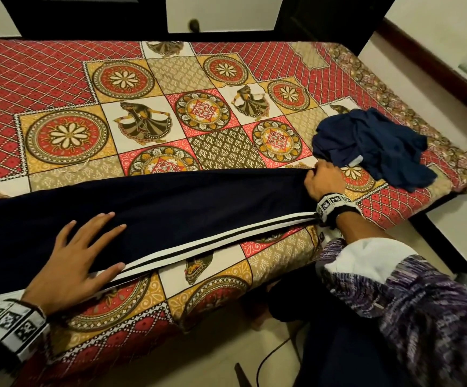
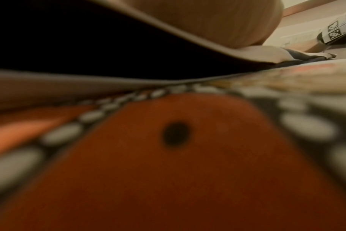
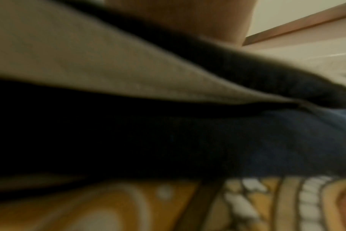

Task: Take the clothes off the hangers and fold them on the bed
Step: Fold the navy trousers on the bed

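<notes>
Dark navy trousers with a white side stripe lie stretched lengthwise along the near edge of the bed. My left hand rests flat on them with fingers spread, near the left end. At the right end my right hand grips the trousers' far corner with curled fingers. A crumpled blue garment lies just beyond the right hand. Both wrist views are blurred: dark cloth and stripe over the bedsheet. No hanger is in view.
The bed carries a red, yellow and white patterned sheet and a dark headboard behind. Pale floor runs right of the bed and below its near edge, where a dark cable lies. My patterned sleeve fills the lower right.
</notes>
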Tool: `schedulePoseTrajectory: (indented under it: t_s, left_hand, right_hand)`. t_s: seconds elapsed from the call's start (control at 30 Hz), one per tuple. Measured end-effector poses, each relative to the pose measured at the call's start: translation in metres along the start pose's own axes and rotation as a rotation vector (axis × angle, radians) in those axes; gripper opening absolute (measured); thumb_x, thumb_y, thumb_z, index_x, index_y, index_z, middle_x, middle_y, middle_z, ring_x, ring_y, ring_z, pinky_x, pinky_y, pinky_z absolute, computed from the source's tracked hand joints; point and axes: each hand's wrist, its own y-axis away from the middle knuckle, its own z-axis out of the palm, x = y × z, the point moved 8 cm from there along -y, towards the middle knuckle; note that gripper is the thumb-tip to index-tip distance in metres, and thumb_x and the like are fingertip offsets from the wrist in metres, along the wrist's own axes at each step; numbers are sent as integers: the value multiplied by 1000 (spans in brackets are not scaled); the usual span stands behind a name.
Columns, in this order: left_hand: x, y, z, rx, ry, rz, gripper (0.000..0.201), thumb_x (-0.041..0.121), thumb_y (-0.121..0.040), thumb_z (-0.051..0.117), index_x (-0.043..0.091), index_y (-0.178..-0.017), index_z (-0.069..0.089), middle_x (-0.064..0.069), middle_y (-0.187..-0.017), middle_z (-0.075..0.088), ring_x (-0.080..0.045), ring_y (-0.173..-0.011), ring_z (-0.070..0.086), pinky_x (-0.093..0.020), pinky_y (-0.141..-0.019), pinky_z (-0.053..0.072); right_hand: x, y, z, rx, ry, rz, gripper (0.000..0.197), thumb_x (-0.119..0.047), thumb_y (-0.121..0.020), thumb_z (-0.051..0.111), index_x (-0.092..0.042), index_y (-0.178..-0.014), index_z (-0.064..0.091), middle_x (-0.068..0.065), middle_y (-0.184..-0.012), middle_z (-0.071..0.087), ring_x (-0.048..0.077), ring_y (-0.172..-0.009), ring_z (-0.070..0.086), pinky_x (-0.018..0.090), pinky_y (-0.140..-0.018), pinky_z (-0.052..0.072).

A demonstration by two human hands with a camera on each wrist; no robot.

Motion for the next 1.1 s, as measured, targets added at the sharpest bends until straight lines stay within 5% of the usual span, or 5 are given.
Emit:
schedulePoseTrajectory:
  t_s: [0.37,0.6,0.8,0.93,1.1]
  left_hand:
    - [-2,-1,1,-16,0,-5,79,71,-93,36,29,-160,31,5,-170,17,-18,-157,16,-60,-124,10]
    - [-4,-9,2,-67,49,-40,85,82,-87,37,32,-155,41,8,-168,22,-13,-156,17,-52,-126,9]
    - [2,-13,-41,14,727,-281,53,63,-89,65,32,-133,64,16,-139,60,1,-130,53,-40,-114,43]
    - [-8,-8,-63,21,1359,-552,84,78,-66,73,20,-127,65,-5,-119,74,-22,-111,71,-43,-89,59]
    - [-36,26,-117,50,1774,-611,53,63,-94,52,16,-106,75,-8,-94,74,-26,-78,70,-35,-64,57]
  right_hand:
    - [53,18,28,-422,-320,401,65,-42,-84,71,3,-130,60,18,-121,65,38,-107,64,41,-87,53]
    - [37,33,-22,-202,-543,326,23,-18,-89,68,3,-96,71,22,-94,68,36,-95,66,36,-72,42]
    - [-101,65,-105,-147,-743,34,16,-24,-85,71,-9,-86,67,18,-83,67,32,-80,63,41,-72,45]
    - [-258,149,-122,-252,-805,-254,5,-10,-86,71,-11,-91,72,7,-81,66,16,-68,56,29,-63,44]
    - [-452,309,-99,-896,-1151,-587,26,-3,-94,68,-6,-121,66,7,-94,73,14,-86,70,28,-74,57]
